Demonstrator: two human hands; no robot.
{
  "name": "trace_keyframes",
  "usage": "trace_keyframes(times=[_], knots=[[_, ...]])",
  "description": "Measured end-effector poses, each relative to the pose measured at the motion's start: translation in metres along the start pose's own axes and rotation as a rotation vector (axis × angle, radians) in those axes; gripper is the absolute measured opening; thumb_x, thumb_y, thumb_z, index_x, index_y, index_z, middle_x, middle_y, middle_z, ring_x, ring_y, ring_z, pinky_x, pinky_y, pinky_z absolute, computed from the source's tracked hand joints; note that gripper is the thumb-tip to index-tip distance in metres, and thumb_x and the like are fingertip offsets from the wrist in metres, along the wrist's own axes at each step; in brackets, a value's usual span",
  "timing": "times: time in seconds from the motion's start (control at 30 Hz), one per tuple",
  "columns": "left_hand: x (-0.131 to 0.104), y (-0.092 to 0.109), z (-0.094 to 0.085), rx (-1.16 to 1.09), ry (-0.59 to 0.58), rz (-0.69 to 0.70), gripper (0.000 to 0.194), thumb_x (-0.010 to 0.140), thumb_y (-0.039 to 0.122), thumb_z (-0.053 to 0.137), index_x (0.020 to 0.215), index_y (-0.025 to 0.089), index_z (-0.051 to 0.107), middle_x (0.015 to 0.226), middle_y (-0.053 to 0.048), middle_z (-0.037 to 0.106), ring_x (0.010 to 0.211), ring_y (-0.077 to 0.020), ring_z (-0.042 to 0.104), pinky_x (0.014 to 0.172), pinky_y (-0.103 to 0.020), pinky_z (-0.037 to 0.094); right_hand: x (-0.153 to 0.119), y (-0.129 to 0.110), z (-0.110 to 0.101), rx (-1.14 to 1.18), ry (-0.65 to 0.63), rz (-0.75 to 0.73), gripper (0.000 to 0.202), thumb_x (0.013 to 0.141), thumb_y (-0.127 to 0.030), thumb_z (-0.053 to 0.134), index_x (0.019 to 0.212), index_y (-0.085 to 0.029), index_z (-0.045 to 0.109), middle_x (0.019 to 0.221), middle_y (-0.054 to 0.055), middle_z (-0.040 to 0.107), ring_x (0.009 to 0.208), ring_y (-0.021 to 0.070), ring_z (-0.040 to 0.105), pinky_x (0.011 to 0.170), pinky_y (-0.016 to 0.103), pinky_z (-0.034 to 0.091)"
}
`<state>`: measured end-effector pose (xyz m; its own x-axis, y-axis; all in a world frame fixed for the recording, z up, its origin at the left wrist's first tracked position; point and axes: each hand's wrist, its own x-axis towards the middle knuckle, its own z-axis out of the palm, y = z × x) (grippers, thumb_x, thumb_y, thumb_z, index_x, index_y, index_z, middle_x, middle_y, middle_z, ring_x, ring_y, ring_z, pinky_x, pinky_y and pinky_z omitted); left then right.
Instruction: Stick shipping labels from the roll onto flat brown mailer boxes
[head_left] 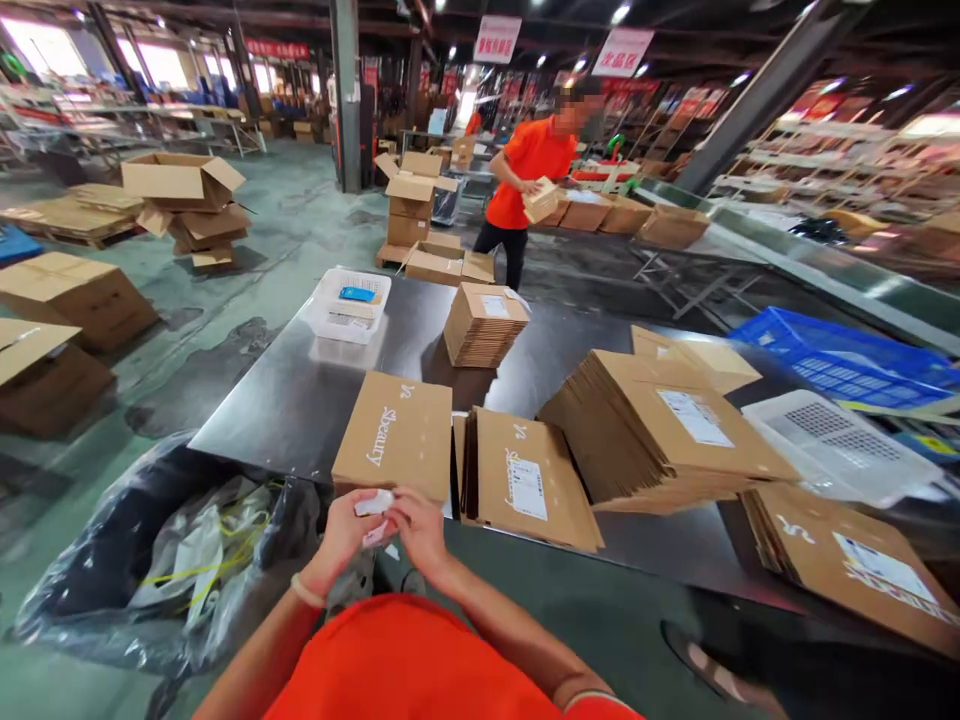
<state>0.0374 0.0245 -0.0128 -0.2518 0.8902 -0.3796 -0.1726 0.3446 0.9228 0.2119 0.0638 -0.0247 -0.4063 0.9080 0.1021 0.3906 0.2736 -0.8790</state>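
My left hand (345, 530) and right hand (421, 527) close their fingertips on a small white-and-pink slip (374, 503), just beside the near side of a carton (394, 430). My fingers hide part of it; its exact shape and any print are too small to make out.

small pale item (372, 504), white and pinkish, partly covered, between left hand (346, 530) and right hand (420, 528)

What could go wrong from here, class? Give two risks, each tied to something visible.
The small white item between the left grip and right grip might slip and drop, being by the near edge of the table. The large slanted stack of flattened cartons might slide, as its layers look unevenly fanned.
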Motion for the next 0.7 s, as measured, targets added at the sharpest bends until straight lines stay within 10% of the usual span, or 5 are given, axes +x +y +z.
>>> trace_keyframes(times=[0.17, 0.37, 0.53, 0.7], knots=[[-0.001, -0.026, -0.003, -0.03, -0.231, -0.202, 0.052, 0.042, 0.038, 0.101, 0.083, 0.009, 0.086, 0.085, -0.015, 0.085, 0.086, -0.0349, 0.079, 0.089, -0.048, 0.063, 0.066, 0.001, -0.036, -0.067, 0.176, 0.075, 0.014, 0.09, -0.027, 0.064, 0.078, -0.021, 0.069, 0.118, 0.011, 0.071, 0.104, 0.0244, 0.067, 0.09, 0.035, 0.054], [0.004, -0.046, 0.009, -0.225, -0.189, -0.285, 0.068, 0.039, 0.05, 0.104, 0.088, 0.008, 0.085, 0.091, -0.019, 0.084, 0.084, -0.0346, 0.078, 0.085, -0.048, 0.062, 0.173, 0.017, -0.05, -0.28, 0.136, 0.243, 0.008, 0.083, -0.02, 0.066, 0.074, -0.02, 0.066, 0.104, 0.008, 0.069, 0.1, 0.0222, 0.064, 0.097, 0.035, 0.051], [0.003, -0.082, -0.021, -0.032, -0.094, -0.237, 0.076, 0.035, 0.077, 0.096, 0.073, 0.013, 0.08, 0.071, -0.011, 0.078, 0.076, -0.0314, 0.074, 0.079, -0.044, 0.06, 0.178, 0.022, -0.032, -0.497, 0.19, 0.334, 0.036, 0.087, -0.022, 0.068, 0.122, -0.014, 0.073, 0.141, 0.02, 0.063, 0.139, 0.0362, 0.051, 0.117, 0.05, 0.04], [-0.005, -0.08, -0.065, 0.128, 0.118, -0.036, 0.073, 0.074, 0.087, 0.065, 0.068, 0.015, 0.075, 0.075, -0.013, 0.078, 0.086, -0.0325, 0.074, 0.08, -0.041, 0.059, 0.155, 0.011, 0.007, -0.661, 0.026, 0.095, 0.079, 0.098, -0.033, 0.063, 0.168, -0.007, 0.035, 0.177, 0.025, 0.029, 0.167, 0.0377, 0.019, 0.132, 0.053, 0.02]])
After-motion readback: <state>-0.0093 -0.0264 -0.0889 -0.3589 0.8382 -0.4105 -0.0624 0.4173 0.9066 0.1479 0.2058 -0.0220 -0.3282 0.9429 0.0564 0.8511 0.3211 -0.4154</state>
